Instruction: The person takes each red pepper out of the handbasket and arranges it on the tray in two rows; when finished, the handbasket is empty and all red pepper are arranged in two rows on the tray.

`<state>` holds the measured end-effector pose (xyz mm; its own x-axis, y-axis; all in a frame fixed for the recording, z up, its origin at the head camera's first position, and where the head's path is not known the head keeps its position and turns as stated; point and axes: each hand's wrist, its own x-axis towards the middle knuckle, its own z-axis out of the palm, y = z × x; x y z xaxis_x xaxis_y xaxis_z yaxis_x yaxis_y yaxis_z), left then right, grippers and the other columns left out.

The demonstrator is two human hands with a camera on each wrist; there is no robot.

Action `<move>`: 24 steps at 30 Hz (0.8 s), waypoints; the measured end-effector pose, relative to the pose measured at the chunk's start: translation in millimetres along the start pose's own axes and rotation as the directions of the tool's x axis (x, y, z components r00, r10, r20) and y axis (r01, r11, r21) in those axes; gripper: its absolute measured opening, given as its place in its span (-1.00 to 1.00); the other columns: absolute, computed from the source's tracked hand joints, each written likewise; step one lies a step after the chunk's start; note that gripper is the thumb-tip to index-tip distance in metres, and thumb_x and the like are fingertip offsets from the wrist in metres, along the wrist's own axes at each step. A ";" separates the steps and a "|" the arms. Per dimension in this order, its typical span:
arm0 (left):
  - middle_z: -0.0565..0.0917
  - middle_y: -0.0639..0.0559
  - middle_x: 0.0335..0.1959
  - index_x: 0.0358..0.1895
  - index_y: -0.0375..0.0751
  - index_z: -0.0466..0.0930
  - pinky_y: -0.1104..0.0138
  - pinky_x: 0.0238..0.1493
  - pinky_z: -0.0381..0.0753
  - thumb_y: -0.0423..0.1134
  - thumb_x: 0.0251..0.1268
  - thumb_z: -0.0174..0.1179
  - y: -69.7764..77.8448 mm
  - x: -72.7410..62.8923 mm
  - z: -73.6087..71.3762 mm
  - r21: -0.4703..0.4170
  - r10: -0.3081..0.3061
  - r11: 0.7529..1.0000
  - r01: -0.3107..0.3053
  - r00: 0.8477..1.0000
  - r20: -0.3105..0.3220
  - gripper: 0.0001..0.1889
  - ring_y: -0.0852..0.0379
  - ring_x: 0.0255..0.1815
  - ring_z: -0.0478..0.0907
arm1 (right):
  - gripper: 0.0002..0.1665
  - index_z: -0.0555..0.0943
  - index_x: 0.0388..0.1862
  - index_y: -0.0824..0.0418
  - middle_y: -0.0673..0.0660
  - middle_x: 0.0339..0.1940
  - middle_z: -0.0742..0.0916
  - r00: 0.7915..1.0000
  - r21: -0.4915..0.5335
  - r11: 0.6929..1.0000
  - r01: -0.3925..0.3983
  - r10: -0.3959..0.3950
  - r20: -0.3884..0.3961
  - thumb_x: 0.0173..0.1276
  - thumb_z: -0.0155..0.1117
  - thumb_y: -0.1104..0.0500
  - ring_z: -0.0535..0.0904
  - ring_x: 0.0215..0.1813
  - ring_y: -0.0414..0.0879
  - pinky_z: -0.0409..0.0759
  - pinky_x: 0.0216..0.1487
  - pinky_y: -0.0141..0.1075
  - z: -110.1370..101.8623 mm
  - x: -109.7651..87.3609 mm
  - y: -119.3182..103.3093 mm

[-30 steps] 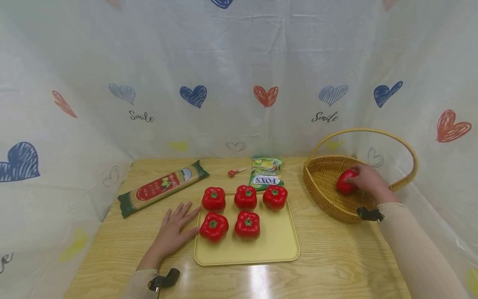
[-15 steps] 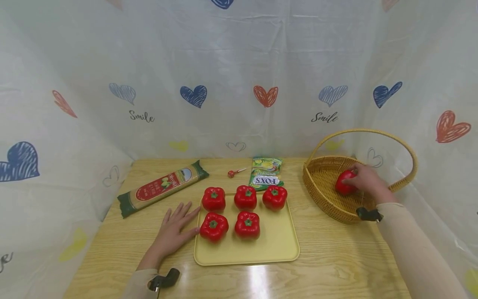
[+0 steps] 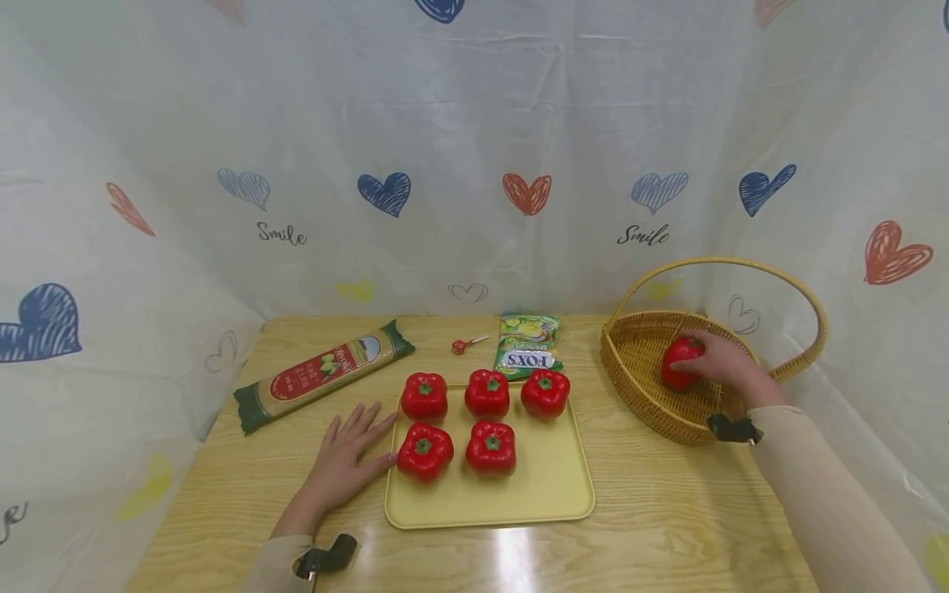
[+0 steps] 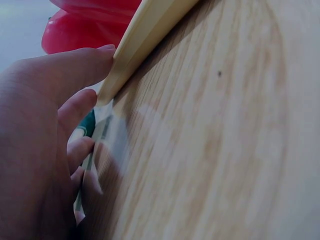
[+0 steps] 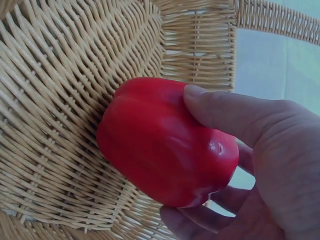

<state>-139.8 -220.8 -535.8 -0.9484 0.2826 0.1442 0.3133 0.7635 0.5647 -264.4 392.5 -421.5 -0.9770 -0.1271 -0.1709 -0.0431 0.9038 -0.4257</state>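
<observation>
My right hand [image 3: 721, 359] grips a red bell pepper [image 5: 165, 142] inside the wicker basket [image 3: 639, 394], thumb on one side and fingers curled round the other. In the right wrist view the pepper lies close against the woven bottom. My left hand [image 3: 343, 463] rests with spread fingers at the left edge of the yellow tray [image 3: 519, 501]; in the left wrist view the thumb touches the tray's rim [image 4: 145, 37]. Several red peppers stand on the tray, stems up, one of them a front-left pepper [image 3: 425, 452] close to the thumb tip.
A pasta packet [image 3: 324, 375] lies at the back left. Behind the tray are a lollipop [image 3: 467, 344] and a green FOX'S candy bag [image 3: 529, 343]. The basket's tall handle [image 3: 730, 262] arches over its opening. A white curtain with hearts [image 3: 474, 123] encloses the table.
Inside the basket, the right hand has shifted slightly left with the pepper, which now stands more upright. The left hand and the tray's peppers have stayed put.
</observation>
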 end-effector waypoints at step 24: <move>0.18 -0.16 0.61 0.51 0.13 0.40 -0.24 0.55 -0.34 0.20 0.37 0.24 -1.7 0.7 0.1 -0.005 -0.012 1.000 0.012 1.000 0.008 -0.32 -0.30 0.64 -0.08 | -0.08 0.38 0.38 0.48 0.56 0.15 0.52 0.995 -0.002 0.996 0.094 -0.094 -0.028 0.34 0.43 -0.15 0.45 0.17 0.45 0.49 0.14 0.34 11.8 -10.5 -7.4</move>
<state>-141.0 -221.9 -536.8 -0.9515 0.2782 0.1310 0.3019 0.7641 0.5701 -251.4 382.2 -427.0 -0.9741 -0.2001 -0.1051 -0.1353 0.8887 -0.4381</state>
